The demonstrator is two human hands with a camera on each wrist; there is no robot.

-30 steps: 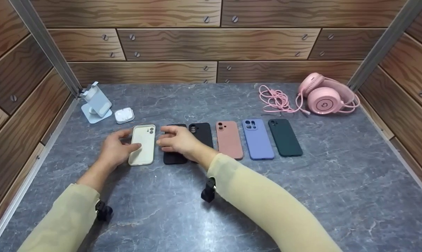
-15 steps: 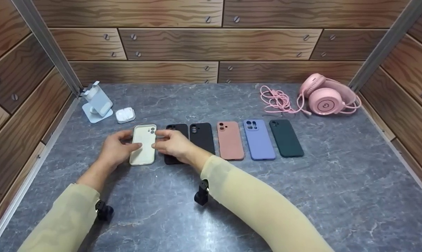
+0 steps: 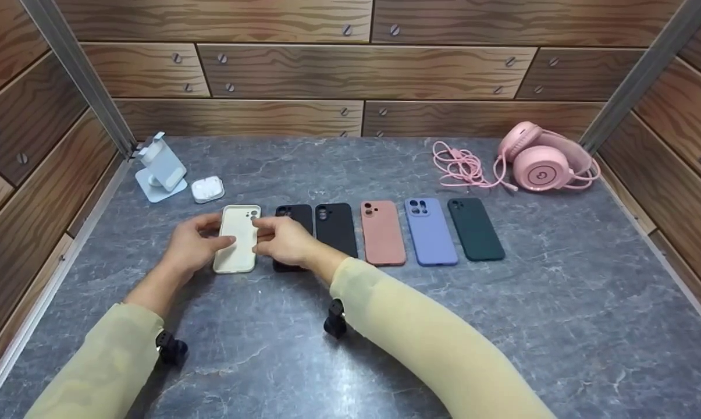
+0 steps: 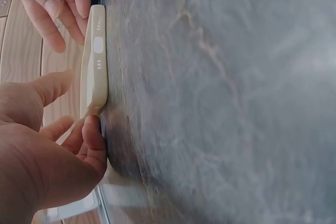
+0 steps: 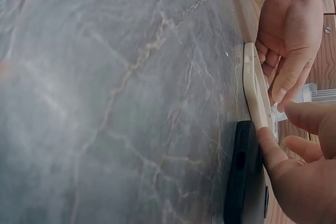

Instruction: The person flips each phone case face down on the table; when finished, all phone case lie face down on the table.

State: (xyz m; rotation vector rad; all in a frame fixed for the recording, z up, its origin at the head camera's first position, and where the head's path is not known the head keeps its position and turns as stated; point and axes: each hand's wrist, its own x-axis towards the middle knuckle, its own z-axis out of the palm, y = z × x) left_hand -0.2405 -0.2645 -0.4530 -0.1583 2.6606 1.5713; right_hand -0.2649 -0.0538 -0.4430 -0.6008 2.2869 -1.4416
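Observation:
A cream phone case (image 3: 238,260) lies on the table, its hollow inner side up and camera cutouts at the far right corner. My left hand (image 3: 192,247) touches its left edge with the fingertips. In the left wrist view the thumb (image 4: 54,85) hovers above the case (image 4: 98,59), apart from it. Against the case's right edge rest fingers of my right hand (image 3: 289,240), the thumb raised in the right wrist view. Under that hand, a black phone case (image 3: 295,212) is partly hidden. Beside it lies a second black case (image 3: 335,227).
Rightward in the row lie a pink case (image 3: 383,235), a blue-purple case (image 3: 431,235) and a dark green case (image 3: 476,230). Behind are a light blue stand (image 3: 164,169), a small white box (image 3: 207,189) and pink headphones (image 3: 539,166) with coiled cable. Wood-patterned panels wall the table.
My right hand has moved left, from over the black case to the cream case's right edge. My left hand and the cream case have hardly moved.

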